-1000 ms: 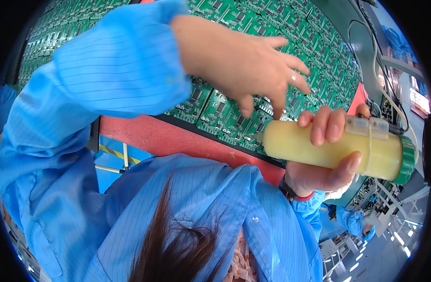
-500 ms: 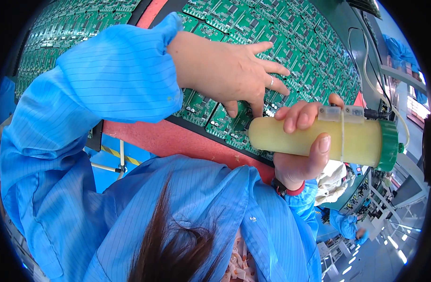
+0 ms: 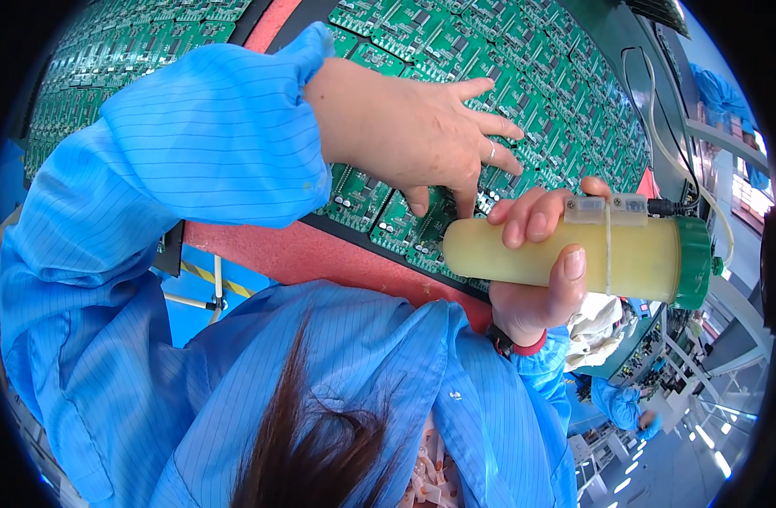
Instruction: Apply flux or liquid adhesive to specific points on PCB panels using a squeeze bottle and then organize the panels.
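Note:
My left hand (image 3: 422, 131) lies over the green circuit boards (image 3: 549, 102) with its fingers spread. Its thumb and index fingertips come down close around parts on one board near the front edge. In my right hand (image 3: 549, 296) is a fat yellowish glue cartridge (image 3: 642, 258), gripped with fingers above and thumb below. A green cap (image 3: 693, 262) closes its right end, and a clear switch block (image 3: 604, 209) is strapped along its upper side. The cartridge's rounded left end points at the board beside my left fingertips; whether its tip touches anything is hidden.
A red foam edge (image 3: 320, 258) runs along the front of the black board tray. More circuit boards (image 3: 125, 68) fill another tray at far left. A cable and a hose (image 3: 654, 110) lead away from the cartridge. Another person in blue (image 3: 616, 402) is in the right background.
My right hand and the cartridge have shifted slightly left, toward the left fingertips. The left hand has hardly moved.

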The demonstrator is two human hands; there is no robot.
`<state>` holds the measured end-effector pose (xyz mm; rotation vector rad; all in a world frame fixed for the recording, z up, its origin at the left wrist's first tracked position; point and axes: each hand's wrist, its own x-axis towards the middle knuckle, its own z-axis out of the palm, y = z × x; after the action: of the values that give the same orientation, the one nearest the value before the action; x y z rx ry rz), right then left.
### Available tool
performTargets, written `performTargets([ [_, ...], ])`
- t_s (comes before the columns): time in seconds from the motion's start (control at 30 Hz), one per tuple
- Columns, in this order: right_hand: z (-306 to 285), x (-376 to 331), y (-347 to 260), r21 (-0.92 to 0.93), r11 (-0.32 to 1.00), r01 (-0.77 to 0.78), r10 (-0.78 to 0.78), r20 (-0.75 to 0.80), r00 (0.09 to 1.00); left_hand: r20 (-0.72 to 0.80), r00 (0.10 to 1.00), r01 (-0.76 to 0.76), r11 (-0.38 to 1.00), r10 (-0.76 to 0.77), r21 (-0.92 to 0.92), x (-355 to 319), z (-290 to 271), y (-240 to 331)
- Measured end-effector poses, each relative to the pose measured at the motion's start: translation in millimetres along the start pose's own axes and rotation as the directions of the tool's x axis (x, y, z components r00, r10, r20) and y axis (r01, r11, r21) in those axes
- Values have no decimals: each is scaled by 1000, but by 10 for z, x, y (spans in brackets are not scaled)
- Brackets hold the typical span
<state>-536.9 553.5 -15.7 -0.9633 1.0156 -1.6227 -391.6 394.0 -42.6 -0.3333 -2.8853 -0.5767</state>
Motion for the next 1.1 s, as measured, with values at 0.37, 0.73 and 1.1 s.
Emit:
performTargets([
  [0.37,24,86,-73,177,984,22,-23,1,1000,3,1000,10,1000,-10,-10,-2,14,-11],
  [0.73,316,197,117,10,1000,14,-15,66,998,-98,993,60,998,-64,-36,-38,96,-24],
  [1.1,328,193,183,39,999,36,-39,73,997,-143,989,19,998,-27,-57,-43,163,-106],
])
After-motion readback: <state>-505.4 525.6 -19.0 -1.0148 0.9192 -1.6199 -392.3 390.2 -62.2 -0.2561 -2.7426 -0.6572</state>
